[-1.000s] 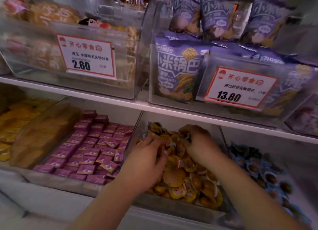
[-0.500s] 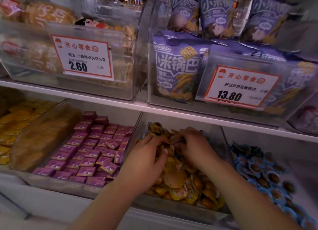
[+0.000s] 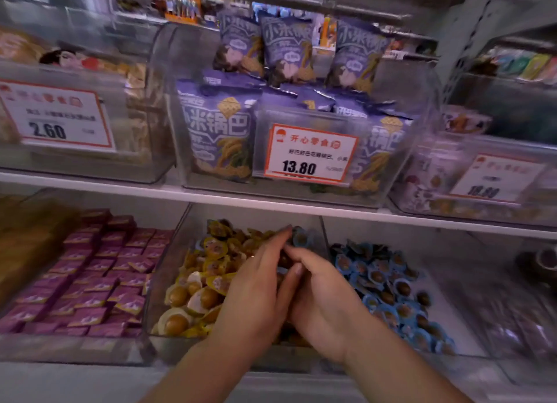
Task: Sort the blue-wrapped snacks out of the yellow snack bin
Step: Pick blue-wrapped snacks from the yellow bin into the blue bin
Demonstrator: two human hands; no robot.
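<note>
We are reaching both hands into the yellow snack bin [image 3: 168,282]; the left hand [image 3: 256,288] lies flat, fingers straight, beside a blue-wrapped snack [image 3: 301,238], while what the right hand [image 3: 319,294] holds we cannot tell. These light, crinkly, slippery packets are probably best pinched at the edge.

The yellow snack bin [image 3: 168,270] is open at the top, but the white shelf [image 3: 271,202] hangs low over its back. Clear walls close it in on both sides. Both hands fill the middle of the bin. Left of them the yellow snacks [image 3: 196,288] lie uncovered.
</note>
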